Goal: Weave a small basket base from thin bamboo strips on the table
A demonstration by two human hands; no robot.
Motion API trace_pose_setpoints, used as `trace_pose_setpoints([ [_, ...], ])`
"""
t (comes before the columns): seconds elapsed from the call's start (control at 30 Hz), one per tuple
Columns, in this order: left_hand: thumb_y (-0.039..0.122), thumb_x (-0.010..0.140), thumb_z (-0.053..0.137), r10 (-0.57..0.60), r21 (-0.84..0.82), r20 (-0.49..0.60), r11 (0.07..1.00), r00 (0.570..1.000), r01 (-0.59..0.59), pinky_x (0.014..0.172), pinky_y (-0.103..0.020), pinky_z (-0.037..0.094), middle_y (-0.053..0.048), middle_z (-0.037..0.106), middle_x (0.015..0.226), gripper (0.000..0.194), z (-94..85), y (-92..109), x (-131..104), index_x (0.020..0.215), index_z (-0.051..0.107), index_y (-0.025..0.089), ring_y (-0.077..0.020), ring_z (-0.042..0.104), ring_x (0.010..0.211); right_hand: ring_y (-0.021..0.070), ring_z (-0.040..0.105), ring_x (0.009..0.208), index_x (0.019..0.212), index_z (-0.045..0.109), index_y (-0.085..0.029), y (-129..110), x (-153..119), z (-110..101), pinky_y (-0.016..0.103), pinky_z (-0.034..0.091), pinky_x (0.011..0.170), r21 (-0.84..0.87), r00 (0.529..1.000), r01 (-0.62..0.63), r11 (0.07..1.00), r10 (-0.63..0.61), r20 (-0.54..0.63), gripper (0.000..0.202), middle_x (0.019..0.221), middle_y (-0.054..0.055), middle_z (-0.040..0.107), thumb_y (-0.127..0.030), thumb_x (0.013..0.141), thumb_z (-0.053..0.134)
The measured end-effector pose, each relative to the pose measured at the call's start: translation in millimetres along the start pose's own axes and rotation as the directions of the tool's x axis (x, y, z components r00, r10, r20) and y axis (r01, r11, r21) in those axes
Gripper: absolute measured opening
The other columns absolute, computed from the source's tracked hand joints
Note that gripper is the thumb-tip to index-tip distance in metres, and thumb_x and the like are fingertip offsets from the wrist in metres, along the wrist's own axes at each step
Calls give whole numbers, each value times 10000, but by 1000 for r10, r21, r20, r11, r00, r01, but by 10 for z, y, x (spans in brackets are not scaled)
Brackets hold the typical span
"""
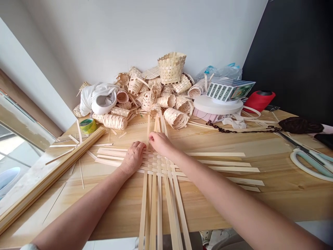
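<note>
A flat weave of pale bamboo strips (160, 166) lies on the table in front of me, long loose ends spreading to all four sides. My left hand (134, 157) rests on the weave's upper left part, fingers curled down onto the strips; its fingertips are partly hidden. Just beyond the far edge of the weave, my right hand (159, 141) pinches an upright-running bamboo strip (148, 126) between thumb and fingers. My right forearm crosses over some of the sideways strips. Several strip ends (153, 208) hang past the table's near edge.
Many small woven baskets (149, 99) are heaped by the wall, a larger basket (171, 67) on top. A strip bundle (52, 177) and tape roll (87, 125) lie left. Scissors (312, 156), dark yarn (300, 124) and a red thread spool (260, 100) lie right.
</note>
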State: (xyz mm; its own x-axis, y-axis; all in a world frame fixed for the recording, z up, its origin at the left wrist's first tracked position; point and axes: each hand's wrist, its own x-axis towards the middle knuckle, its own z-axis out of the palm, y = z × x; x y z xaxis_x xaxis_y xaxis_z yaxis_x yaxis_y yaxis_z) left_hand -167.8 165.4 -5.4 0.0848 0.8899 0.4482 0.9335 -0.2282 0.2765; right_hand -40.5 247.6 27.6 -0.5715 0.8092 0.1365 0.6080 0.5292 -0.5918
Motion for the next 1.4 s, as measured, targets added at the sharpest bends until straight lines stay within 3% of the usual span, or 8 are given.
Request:
trace_pose_setpoints([
  [0.13, 3, 775, 318, 3, -55, -48, 998, 999, -5, 720, -264, 433, -41, 536, 818, 258, 2, -5, -4, 843, 504, 167, -151, 502, 773, 122, 561, 511, 823, 594, -135, -97, 114, 30, 215, 377, 455, 70, 987, -148, 987, 142, 78, 115, 753, 75, 645, -91, 739, 529],
  [0.27, -7, 766, 314, 10, -77, -71, 997, 997, -16, 713, -257, 435, -38, 527, 820, 258, 23, -4, -3, 836, 488, 171, -142, 499, 749, 112, 513, 374, 649, 579, -126, -155, 216, 15, 206, 386, 389, 176, 949, -282, 943, 248, 195, 102, 459, 17, 570, -123, 746, 549],
  [0.43, 29, 788, 319, 17, -9, -55, 1000, 998, -18, 694, -271, 445, -53, 523, 790, 197, 27, 18, 4, 803, 457, 169, -159, 491, 736, 65, 456, 335, 589, 543, -139, -90, 223, 57, 161, 373, 362, 287, 931, -352, 891, 302, 205, 161, 378, -42, 491, -141, 748, 569],
  [0.63, 145, 849, 353, -69, 185, 39, 981, 997, 60, 933, -401, 369, -118, 561, 1081, 233, 57, 5, -13, 1053, 466, 136, -209, 514, 1028, 64, 438, 305, 563, 541, -144, -40, 176, 93, 154, 348, 344, 312, 928, -339, 888, 260, 267, 164, 337, -50, 482, -139, 712, 608],
  [0.77, 253, 897, 314, -161, 228, 175, 966, 971, 119, 1021, -430, 282, -133, 398, 1347, 408, 65, 3, -16, 1280, 352, 116, -239, 349, 1251, 85, 485, 354, 614, 554, -149, -9, 148, 97, 162, 371, 372, 307, 946, -284, 908, 214, 242, 99, 360, -48, 493, -121, 698, 599],
  [0.87, 269, 907, 280, -179, 257, 235, 959, 955, 117, 1039, -428, 255, -111, 354, 1380, 443, 49, 18, -12, 1322, 323, 120, -241, 301, 1280, 107, 522, 400, 669, 562, -151, 36, 136, 123, 173, 378, 382, 306, 959, -255, 917, 199, 203, 50, 392, -37, 504, -131, 713, 574],
  [1.03, 266, 905, 270, -162, 288, 216, 953, 963, 95, 1034, -419, 262, -102, 357, 1379, 445, 44, 23, -25, 1333, 319, 155, -232, 311, 1276, 133, 563, 447, 768, 577, -142, 112, 154, 167, 198, 403, 402, 318, 964, -247, 915, 199, 178, 44, 494, 7, 586, -149, 728, 559],
  [1.4, 274, 909, 277, -191, 300, 222, 946, 956, 120, 1023, -436, 272, -122, 381, 1360, 412, 15, 85, 14, 1295, 365, 158, -235, 331, 1264, 117, 565, 449, 693, 580, -138, 73, 115, 105, 181, 411, 418, 302, 970, -233, 925, 199, 139, 45, 493, 13, 585, -156, 734, 578],
])
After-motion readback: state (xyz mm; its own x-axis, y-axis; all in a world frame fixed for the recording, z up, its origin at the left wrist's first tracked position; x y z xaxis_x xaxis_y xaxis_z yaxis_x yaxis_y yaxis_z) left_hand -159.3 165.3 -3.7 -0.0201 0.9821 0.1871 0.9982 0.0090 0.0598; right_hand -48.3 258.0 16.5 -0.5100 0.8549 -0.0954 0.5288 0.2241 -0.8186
